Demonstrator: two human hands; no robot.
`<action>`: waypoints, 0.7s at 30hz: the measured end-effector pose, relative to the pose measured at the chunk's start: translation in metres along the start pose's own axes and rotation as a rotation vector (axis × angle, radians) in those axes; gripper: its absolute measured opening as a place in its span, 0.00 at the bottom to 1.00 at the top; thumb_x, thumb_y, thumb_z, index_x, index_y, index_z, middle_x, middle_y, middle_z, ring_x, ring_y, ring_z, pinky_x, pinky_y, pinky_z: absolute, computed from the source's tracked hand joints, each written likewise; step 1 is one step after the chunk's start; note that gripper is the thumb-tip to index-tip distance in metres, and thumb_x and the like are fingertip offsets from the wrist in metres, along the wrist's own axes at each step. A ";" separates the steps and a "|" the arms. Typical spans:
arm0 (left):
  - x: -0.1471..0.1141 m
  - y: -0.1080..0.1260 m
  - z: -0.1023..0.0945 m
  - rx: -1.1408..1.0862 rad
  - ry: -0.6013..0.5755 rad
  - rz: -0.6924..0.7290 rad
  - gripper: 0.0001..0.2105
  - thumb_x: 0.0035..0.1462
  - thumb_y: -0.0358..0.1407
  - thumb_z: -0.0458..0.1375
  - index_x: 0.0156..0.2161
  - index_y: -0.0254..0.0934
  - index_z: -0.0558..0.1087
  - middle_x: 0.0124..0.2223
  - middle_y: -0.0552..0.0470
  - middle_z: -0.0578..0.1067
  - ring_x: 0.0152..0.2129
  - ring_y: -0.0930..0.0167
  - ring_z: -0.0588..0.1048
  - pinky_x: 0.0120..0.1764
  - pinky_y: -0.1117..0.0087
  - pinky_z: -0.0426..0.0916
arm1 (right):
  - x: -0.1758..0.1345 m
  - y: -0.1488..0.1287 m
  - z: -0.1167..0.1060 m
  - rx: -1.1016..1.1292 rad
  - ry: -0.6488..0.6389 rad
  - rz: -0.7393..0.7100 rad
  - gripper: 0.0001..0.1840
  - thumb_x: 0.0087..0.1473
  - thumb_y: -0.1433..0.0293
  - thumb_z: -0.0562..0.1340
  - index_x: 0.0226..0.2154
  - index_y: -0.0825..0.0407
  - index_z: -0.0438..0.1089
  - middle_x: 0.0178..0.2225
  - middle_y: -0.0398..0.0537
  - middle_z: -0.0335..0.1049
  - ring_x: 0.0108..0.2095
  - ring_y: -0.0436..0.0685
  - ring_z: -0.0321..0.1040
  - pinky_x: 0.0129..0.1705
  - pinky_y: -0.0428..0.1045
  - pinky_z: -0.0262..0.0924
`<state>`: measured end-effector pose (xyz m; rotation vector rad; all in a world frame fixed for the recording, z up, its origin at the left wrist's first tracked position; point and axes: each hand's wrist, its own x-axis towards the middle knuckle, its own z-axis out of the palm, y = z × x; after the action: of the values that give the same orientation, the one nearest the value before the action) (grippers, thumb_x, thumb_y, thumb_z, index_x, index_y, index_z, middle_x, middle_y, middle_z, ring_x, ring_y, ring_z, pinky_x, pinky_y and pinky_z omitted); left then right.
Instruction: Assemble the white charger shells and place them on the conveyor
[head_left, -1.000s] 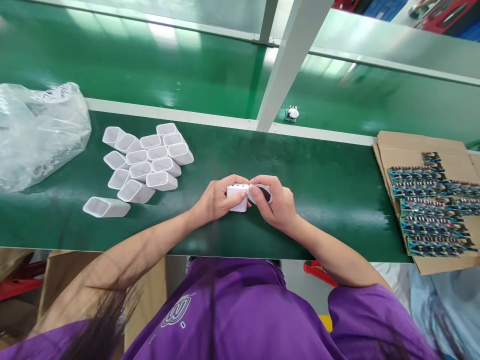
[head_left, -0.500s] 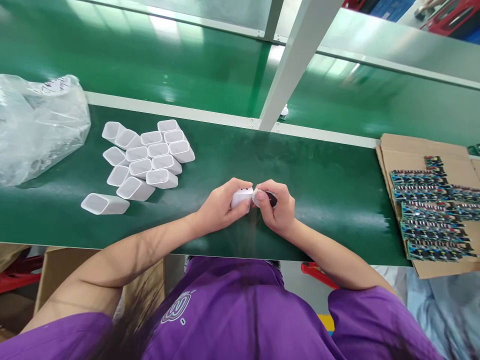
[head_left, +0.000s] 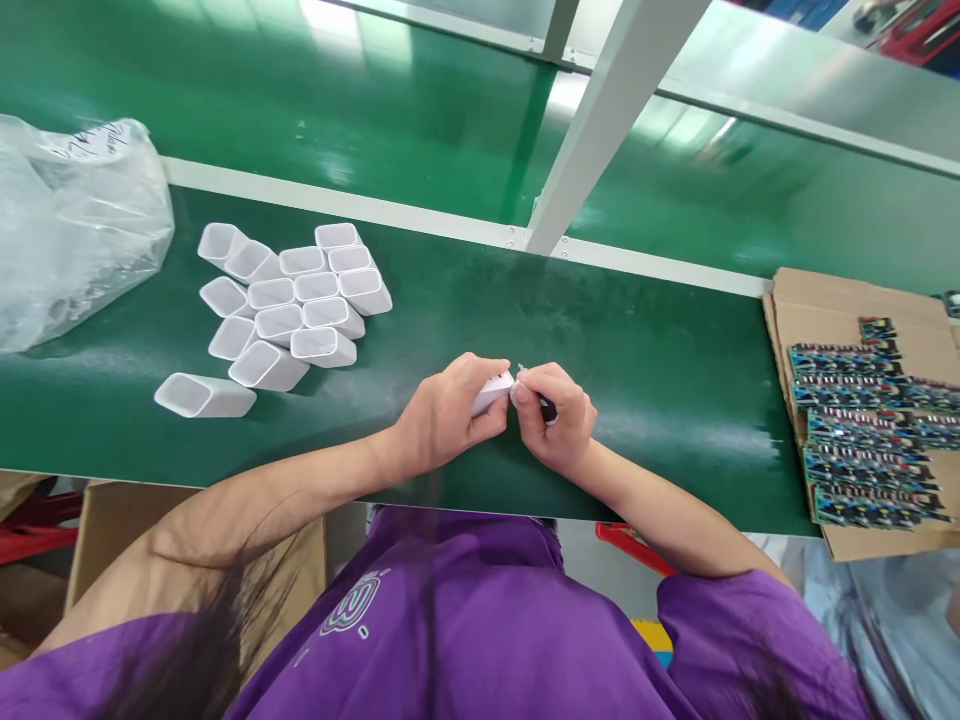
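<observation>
My left hand is closed around a white plastic housing, thumb and fingers on its two long sides. The end that faces right has small dark marks on it. Close against that end, my right hand pinches a small white-and-black part. Most of this part is hidden by the fingers, so its kind cannot be made out. A tiny pale tip sticks up above the right fingertips. Both hands are held over the green table, near its front edge.
Several white open-ended housings lie grouped on the left, with one housing apart. A clear plastic bag is at far left. On the right, cardboard carries rows of circuit boards. A white post rises behind the hands.
The view has shifted slightly. My right fingers have curled further over the small part, so less of its black side shows. The housing in my left hand is tilted a little more.
</observation>
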<state>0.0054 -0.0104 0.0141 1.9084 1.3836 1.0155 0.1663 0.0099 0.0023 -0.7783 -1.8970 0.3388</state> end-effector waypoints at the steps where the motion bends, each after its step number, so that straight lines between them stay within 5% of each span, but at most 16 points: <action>1: 0.002 0.000 -0.002 -0.043 -0.018 -0.029 0.13 0.54 0.38 0.56 0.44 0.37 0.68 0.36 0.51 0.76 0.28 0.72 0.73 0.32 0.73 0.68 | 0.002 -0.001 -0.002 -0.005 -0.022 0.032 0.05 0.62 0.69 0.55 0.42 0.45 0.62 0.28 0.41 0.71 0.24 0.49 0.69 0.23 0.44 0.61; 4: 0.007 0.000 -0.008 -0.227 -0.109 -0.168 0.18 0.54 0.37 0.56 0.50 0.37 0.66 0.35 0.54 0.76 0.25 0.75 0.72 0.31 0.74 0.68 | 0.010 -0.005 -0.008 0.034 -0.067 0.222 0.05 0.63 0.66 0.55 0.42 0.46 0.63 0.29 0.41 0.73 0.24 0.48 0.70 0.26 0.45 0.65; 9: 0.014 -0.002 -0.011 -0.634 -0.188 -0.319 0.29 0.56 0.39 0.57 0.61 0.37 0.57 0.43 0.50 0.78 0.39 0.69 0.77 0.41 0.70 0.72 | 0.022 -0.005 -0.018 0.147 -0.013 0.391 0.05 0.60 0.67 0.59 0.39 0.48 0.65 0.26 0.39 0.73 0.24 0.49 0.71 0.28 0.46 0.66; 14: 0.015 -0.002 -0.006 -0.822 -0.271 -0.418 0.22 0.50 0.42 0.64 0.48 0.34 0.68 0.40 0.46 0.79 0.38 0.65 0.79 0.40 0.68 0.74 | 0.027 -0.003 -0.024 0.071 0.014 0.383 0.05 0.57 0.65 0.61 0.33 0.48 0.66 0.25 0.38 0.70 0.20 0.47 0.63 0.23 0.45 0.61; 21: 0.009 -0.004 -0.002 -0.847 -0.342 -0.424 0.19 0.51 0.46 0.62 0.41 0.36 0.65 0.30 0.50 0.79 0.26 0.67 0.79 0.29 0.69 0.73 | 0.021 -0.002 -0.018 0.126 -0.051 0.386 0.05 0.58 0.65 0.58 0.33 0.49 0.61 0.26 0.40 0.70 0.23 0.48 0.67 0.25 0.45 0.62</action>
<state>0.0032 -0.0005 0.0143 1.0401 0.8851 0.8194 0.1756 0.0200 0.0264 -1.0577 -1.7464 0.7153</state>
